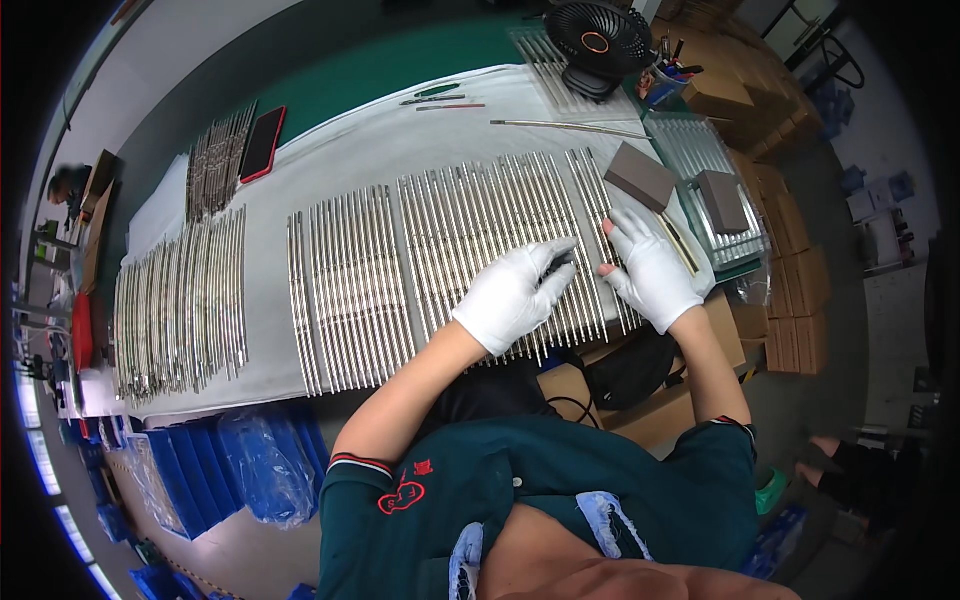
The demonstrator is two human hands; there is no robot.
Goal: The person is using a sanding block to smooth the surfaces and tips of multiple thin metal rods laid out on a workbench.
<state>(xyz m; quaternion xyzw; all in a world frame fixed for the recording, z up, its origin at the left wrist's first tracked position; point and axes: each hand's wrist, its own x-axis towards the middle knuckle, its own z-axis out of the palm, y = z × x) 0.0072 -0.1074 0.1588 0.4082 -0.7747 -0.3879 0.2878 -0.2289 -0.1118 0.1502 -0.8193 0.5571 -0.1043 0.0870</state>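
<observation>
Both of my hands wear white gloves and lie on a row of thin shiny metal rods (pixel 470 240) spread on a white cloth (pixel 360 150). My left hand (pixel 515 292) rests flat on the rods with its fingers stretched toward the right. My right hand (pixel 650 268) lies with spread fingers on the right end of the same row, its thumb touching the rods. Neither hand grips anything that I can see.
More rod groups lie at the centre left (pixel 345 290) and far left (pixel 180 305). Two grey blocks (pixel 640 175) (pixel 722 198), a black fan (pixel 597 42), a red phone (pixel 263 143), blue bins (pixel 215 475) and cardboard boxes (pixel 795 290) surround the cloth.
</observation>
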